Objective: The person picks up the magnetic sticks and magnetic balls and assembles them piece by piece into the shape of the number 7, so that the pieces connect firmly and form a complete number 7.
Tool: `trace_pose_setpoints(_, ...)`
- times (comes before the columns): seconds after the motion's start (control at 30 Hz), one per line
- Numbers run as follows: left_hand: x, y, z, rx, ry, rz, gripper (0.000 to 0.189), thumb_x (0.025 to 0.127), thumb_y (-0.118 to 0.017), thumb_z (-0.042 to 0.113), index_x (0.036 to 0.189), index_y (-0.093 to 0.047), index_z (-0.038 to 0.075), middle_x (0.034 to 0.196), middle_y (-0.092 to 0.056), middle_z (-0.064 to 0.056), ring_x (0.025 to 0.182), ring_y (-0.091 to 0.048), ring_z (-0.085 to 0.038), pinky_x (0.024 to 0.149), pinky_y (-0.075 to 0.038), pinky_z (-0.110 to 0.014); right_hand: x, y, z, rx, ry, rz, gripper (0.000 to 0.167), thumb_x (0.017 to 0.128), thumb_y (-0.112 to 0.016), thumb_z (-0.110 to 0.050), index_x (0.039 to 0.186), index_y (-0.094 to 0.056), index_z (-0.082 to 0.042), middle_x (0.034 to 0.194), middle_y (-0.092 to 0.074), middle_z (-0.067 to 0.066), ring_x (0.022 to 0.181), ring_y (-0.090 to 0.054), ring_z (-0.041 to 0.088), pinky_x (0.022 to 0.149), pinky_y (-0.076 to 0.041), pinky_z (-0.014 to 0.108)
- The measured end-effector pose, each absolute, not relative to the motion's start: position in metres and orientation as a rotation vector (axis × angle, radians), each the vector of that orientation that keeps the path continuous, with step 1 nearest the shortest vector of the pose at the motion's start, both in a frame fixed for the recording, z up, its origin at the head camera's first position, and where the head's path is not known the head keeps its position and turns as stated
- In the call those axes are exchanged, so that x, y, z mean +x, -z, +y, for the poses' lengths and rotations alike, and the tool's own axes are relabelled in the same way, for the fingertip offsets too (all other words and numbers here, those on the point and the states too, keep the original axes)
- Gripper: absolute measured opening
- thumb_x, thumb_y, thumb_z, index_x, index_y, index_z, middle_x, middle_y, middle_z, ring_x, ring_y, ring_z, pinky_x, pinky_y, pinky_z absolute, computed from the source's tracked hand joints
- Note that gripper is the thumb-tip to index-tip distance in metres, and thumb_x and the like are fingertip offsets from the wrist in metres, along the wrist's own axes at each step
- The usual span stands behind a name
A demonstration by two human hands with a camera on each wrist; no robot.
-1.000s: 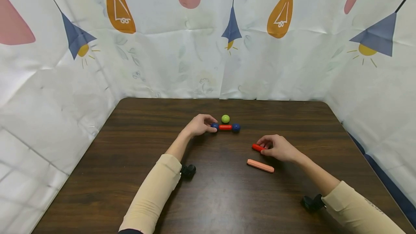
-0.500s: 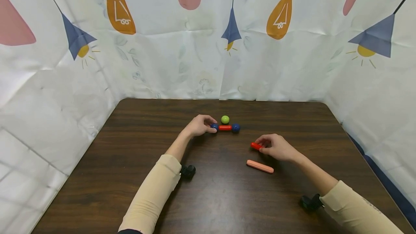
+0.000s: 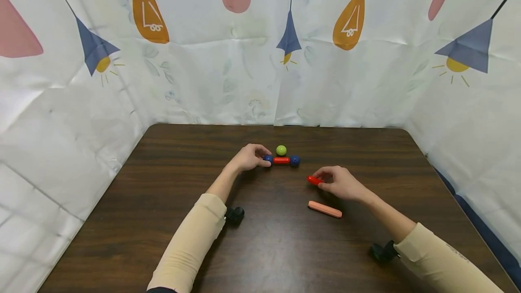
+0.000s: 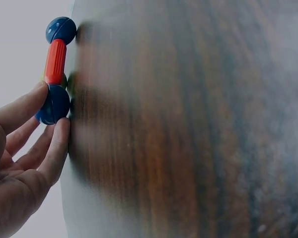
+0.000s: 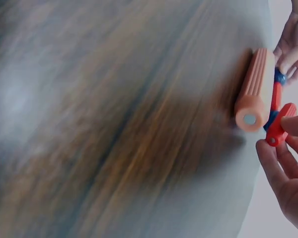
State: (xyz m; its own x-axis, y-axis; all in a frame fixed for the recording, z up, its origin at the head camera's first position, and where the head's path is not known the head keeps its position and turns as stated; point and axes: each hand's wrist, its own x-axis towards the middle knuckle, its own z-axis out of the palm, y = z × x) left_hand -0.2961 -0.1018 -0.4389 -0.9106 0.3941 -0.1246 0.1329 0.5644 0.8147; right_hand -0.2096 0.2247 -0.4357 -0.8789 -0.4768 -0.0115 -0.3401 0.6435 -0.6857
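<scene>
A short red ribbed rod [image 3: 281, 160] joins two blue balls in a dumbbell shape at the back middle of the table. My left hand [image 3: 251, 157] pinches the near-left blue ball [image 4: 54, 104] between thumb and fingers; the other blue ball [image 3: 295, 161] is at the rod's far end. Just behind the rod lies a green ball [image 3: 281, 150], mostly hidden in the left wrist view. Off to the right, my right hand [image 3: 339, 182] pinches a second red rod [image 5: 282, 125], its left end pointing toward the dumbbell.
A longer orange ribbed rod [image 3: 324, 209] with a silvery disc in its end lies on the dark wooden table [image 3: 260, 248], in front of my right hand. Behind the table hangs a white printed cloth [image 3: 203, 80]. Each wrist carries a small black camera [image 3: 234, 215].
My right hand has moved a little left and away from me with the red rod, toward the dumbbell. My left hand keeps its pinch on the blue ball.
</scene>
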Motion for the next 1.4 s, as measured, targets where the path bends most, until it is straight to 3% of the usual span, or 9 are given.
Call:
trace_pose_setpoints(0.5,-0.296,0.441,-0.103,0.430,-1.269,2.521,0.029,0.092,-0.080,0.015,0.120,-0.073,0.009,0.120,-0.066,-0.008,0.105,-0.061,-0.025,0.089,-0.051,-0.039,-0.209,0.431,0.197,-0.757,1.092,2.652,0.023,0.094,-0.071,-0.002,0.116,-0.073,-0.005,0.103,-0.070,0.002,0.093,-0.064,0.019,0.084,-0.055,0.039)
trace_pose_setpoints(0.87,-0.295,0.440,-0.102,0.429,-1.261,2.531,0.029,0.092,-0.080,0.014,0.119,-0.073,0.008,0.118,-0.066,-0.009,0.096,-0.064,-0.022,0.086,-0.052,-0.037,-0.212,0.435,0.174,-0.800,1.078,2.610,0.022,0.094,-0.072,-0.004,0.116,-0.073,-0.008,0.102,-0.069,-0.002,0.094,-0.064,0.016,0.084,-0.055,0.038)
trace_pose_setpoints(1.4,-0.295,0.440,-0.103,0.425,-1.271,2.523,0.030,0.092,-0.080,0.015,0.120,-0.073,0.008,0.119,-0.067,-0.009,0.106,-0.066,-0.026,0.093,-0.051,-0.041,-0.210,0.435,0.150,-0.814,1.052,2.574,0.021,0.093,-0.074,-0.006,0.114,-0.074,-0.007,0.095,-0.068,-0.005,0.086,-0.064,0.011,0.079,-0.053,0.032)
